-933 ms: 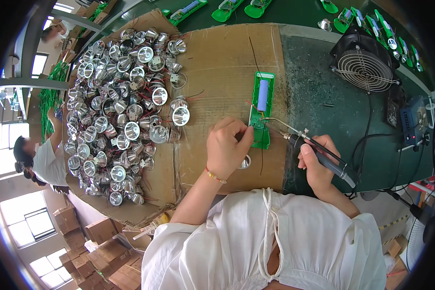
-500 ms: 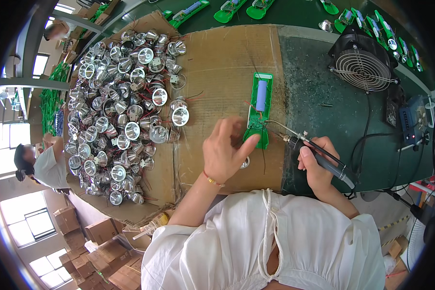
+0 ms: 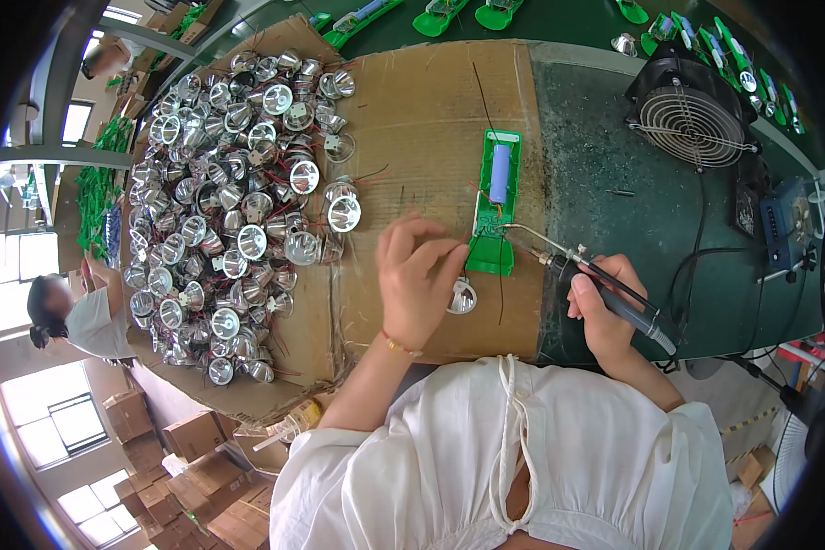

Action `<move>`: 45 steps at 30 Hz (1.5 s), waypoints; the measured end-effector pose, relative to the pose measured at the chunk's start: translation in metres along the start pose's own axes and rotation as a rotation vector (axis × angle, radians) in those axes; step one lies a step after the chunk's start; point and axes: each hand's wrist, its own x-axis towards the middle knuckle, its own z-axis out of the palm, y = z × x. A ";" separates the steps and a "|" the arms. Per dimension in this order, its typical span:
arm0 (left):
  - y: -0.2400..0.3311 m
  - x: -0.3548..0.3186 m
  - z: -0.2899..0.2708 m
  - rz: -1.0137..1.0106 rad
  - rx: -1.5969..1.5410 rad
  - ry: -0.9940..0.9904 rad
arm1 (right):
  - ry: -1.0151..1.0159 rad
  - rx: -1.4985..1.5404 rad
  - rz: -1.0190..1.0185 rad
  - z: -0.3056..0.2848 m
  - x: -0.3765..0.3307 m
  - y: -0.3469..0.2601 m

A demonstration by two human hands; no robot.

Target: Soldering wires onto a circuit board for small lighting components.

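A green plastic housing [image 3: 513,188] lies on the cardboard, holding a purple cylindrical battery [image 3: 500,174] and a small green circuit board [image 3: 491,225]. My right hand [image 3: 605,302] is closed round the dark handle of a soldering iron [image 3: 617,312] with a thin metal feed tube along it. The iron's tip reaches the circuit board's right side. Beside the housing's lower left edge, my left hand [image 3: 420,280] pinches what looks like a thin wire between thumb and forefinger. Just right of that hand lies a silver lamp reflector [image 3: 463,296], partly beneath the fingers.
A large heap of silver reflectors with wires [image 3: 238,220] covers the left of the cardboard sheet [image 3: 412,110]. At the right stand a black fan [image 3: 687,124] and a blue control box [image 3: 777,229] with cables. More green housings [image 3: 440,16] line the far edge. A co-worker [image 3: 87,307] is at the left.
My left hand has drawn its fingers into a pinch and shifted slightly left and down, uncovering the reflector. The iron's tip stays at the board. The view has shifted slightly.
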 end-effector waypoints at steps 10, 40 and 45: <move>0.011 0.015 0.012 -0.025 -0.014 -0.217 | -0.012 -0.027 -0.046 -0.001 0.001 0.004; 0.015 0.030 0.001 -0.519 -0.342 -0.268 | 0.024 -0.035 -0.107 -0.023 0.011 0.009; 0.004 0.059 0.006 0.060 0.082 -0.502 | 0.144 -0.038 -0.077 -0.041 0.021 0.015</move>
